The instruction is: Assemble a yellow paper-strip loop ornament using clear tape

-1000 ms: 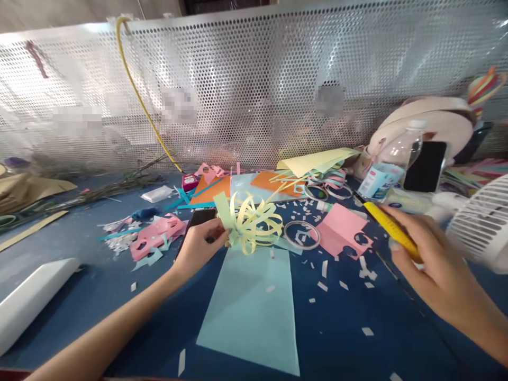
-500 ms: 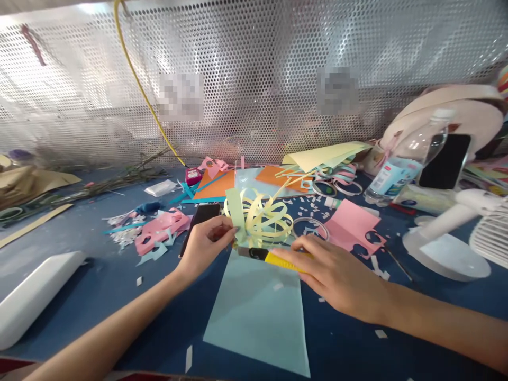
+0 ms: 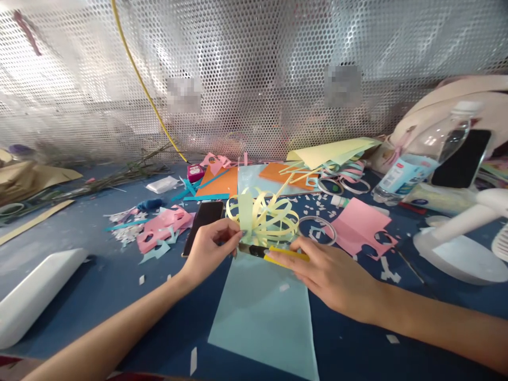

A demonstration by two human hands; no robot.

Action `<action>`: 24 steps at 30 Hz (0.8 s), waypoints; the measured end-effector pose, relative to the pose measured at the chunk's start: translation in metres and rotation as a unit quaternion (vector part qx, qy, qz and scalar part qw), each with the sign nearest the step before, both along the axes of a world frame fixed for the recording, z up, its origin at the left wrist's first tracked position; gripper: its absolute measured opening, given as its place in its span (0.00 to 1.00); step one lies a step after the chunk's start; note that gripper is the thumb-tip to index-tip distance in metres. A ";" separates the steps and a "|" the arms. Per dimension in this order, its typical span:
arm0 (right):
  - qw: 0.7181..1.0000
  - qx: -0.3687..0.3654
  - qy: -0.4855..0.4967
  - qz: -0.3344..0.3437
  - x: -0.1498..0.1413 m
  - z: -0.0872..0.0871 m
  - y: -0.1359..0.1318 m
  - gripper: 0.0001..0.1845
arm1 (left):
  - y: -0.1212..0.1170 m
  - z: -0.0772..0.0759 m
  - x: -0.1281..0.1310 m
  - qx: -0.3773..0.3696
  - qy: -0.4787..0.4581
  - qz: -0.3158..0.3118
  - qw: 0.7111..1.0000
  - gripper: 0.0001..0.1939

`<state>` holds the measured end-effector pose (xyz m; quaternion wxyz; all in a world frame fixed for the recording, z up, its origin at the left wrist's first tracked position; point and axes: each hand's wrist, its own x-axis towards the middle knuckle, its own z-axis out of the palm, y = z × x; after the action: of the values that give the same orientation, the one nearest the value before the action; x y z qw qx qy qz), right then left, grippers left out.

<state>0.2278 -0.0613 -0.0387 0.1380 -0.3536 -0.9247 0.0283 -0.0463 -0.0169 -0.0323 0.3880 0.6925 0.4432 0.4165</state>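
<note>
My right hand (image 3: 321, 264) is closed around a yellow utility knife (image 3: 281, 255), its blade pointing left toward my left fingertips. Thumb and fingers of my left hand (image 3: 216, 241) pinch the lower end of a pale green paper strip (image 3: 245, 211) that stands upright. The blade's tip lies close beside that pinch; whether it touches the paper I cannot tell. Right behind the knife sits a ball of looped pale yellow paper strips (image 3: 273, 217). Below both hands a light blue paper sheet (image 3: 264, 317) lies flat on the dark blue table.
Left of the sheet lie a dark phone (image 3: 204, 219) and pink paper scraps (image 3: 162, 230). A tape roll (image 3: 334, 233), folded pink paper (image 3: 363, 222), a plastic bottle (image 3: 413, 169) and a white fan (image 3: 456, 248) are on the right. A white case (image 3: 39, 296) lies at front left.
The view has shifted slightly, so most things appear a little farther right. Both hands keep their grips, and the knife stays close to the left fingertips.
</note>
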 end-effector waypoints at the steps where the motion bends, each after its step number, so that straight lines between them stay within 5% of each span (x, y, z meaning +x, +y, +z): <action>1: 1.000 0.004 -0.006 0.001 0.000 0.000 0.000 0.34 | 0.000 -0.001 0.000 0.001 0.000 0.000 1.000 0.10; 24: 0.993 0.105 -0.059 0.002 -0.003 -0.004 0.002 0.43 | -0.004 -0.007 0.002 -0.019 0.031 -0.008 0.999 0.10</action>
<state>0.2244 -0.0597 -0.0427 0.1192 -0.3367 -0.9297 -0.0900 -0.0448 -0.0209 -0.0397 0.3901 0.7017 0.4569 0.3830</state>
